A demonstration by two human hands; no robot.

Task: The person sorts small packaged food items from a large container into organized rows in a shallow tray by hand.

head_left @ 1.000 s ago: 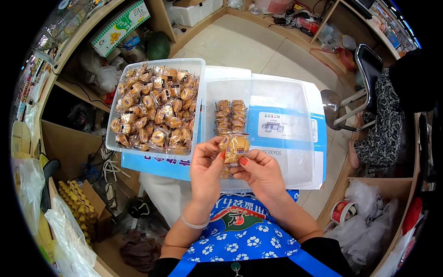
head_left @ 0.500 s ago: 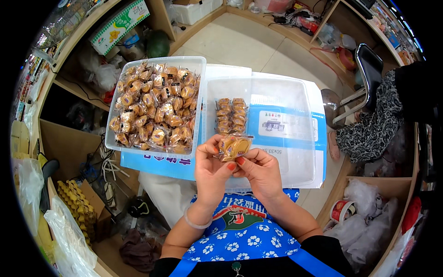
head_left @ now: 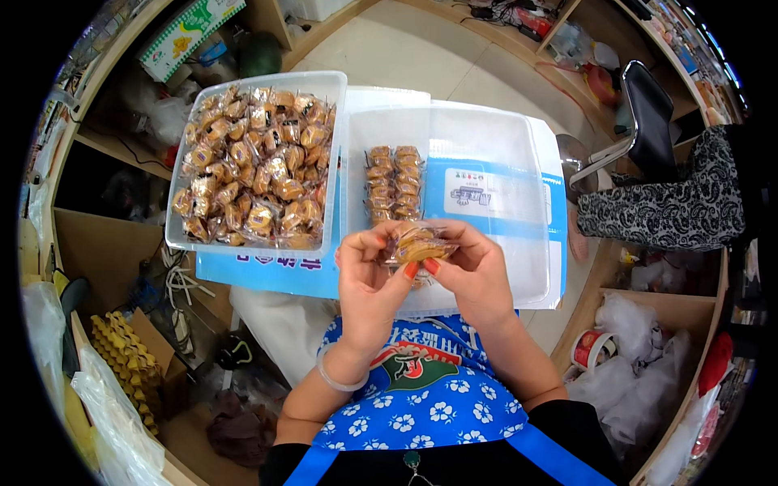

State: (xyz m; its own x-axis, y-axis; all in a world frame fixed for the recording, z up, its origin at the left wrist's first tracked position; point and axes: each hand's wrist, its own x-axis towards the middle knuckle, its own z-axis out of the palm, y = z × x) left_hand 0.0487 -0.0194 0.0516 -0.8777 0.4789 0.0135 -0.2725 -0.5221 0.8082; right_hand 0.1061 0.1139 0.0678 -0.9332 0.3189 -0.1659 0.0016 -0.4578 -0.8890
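Clear plastic wraps the pastry (head_left: 419, 243) pinched between two hands above a person's lap. The left hand (head_left: 369, 279) grips its near-left end, thumb on top and fingers curled beneath; the right hand (head_left: 474, 271) clamps the other end, thumb and forefinger closed on the wrapper's edge. The pastry sits at the fingertips, over the near rim of the tray (head_left: 502, 211), one of two containers. That shallow tray holds two short columns of wrapped pastries (head_left: 395, 182), too tightly packed to count exactly. The tub (head_left: 255, 166) to its left is heaped with dozens more. One bracelet (head_left: 340, 379) circles the left wrist.
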